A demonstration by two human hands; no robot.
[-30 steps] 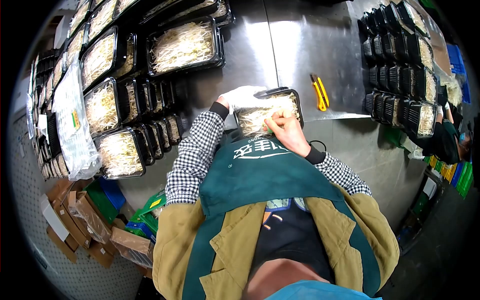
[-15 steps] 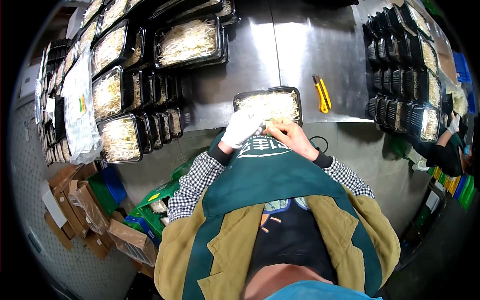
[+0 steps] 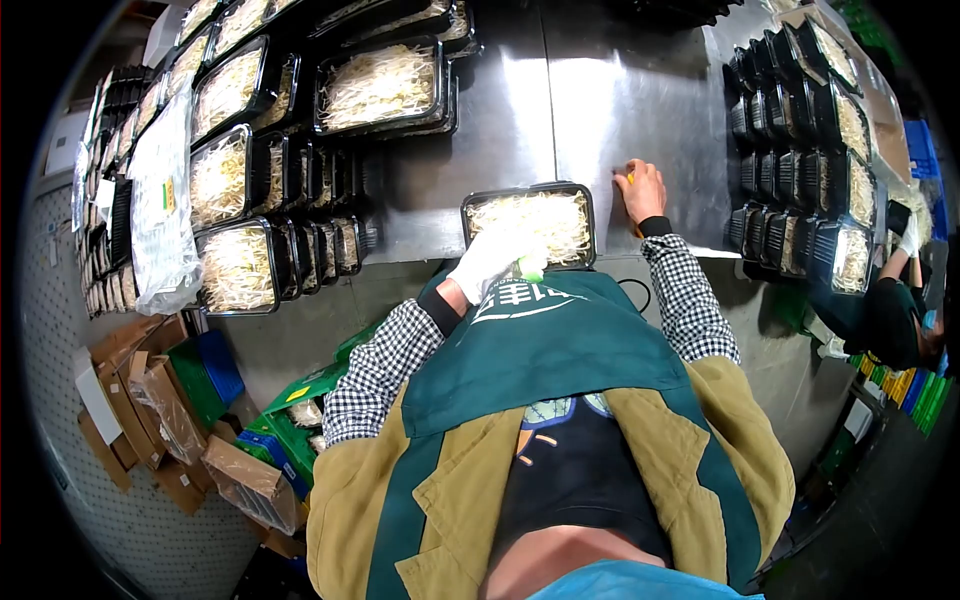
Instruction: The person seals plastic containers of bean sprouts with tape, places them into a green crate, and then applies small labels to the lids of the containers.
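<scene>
A black tray of bean sprouts [image 3: 560, 222] lies at the metal table's front edge. Over its lower left part is my left hand [image 3: 492, 256] in a white glove, its fingers closed around a small green thing [image 3: 532, 265], too small to name. To the right of the tray, my bare right hand [image 3: 643, 192] rests on the yellow cutter, its fingers bent round it. Most of the cutter is hidden beneath that hand.
Stacked sprout trays [image 3: 240, 265] fill the left side, with a clear plastic bag [image 3: 163, 215] draped over some. More stacks [image 3: 852, 190] stand at the right, where a co-worker [image 3: 893, 320] is partly visible. Cardboard boxes [image 3: 165, 420] and a green crate lie at lower left.
My right hand has left the tray and moved right and up onto the yellow cutter. My left hand stays at the tray, now with the green thing alone.
</scene>
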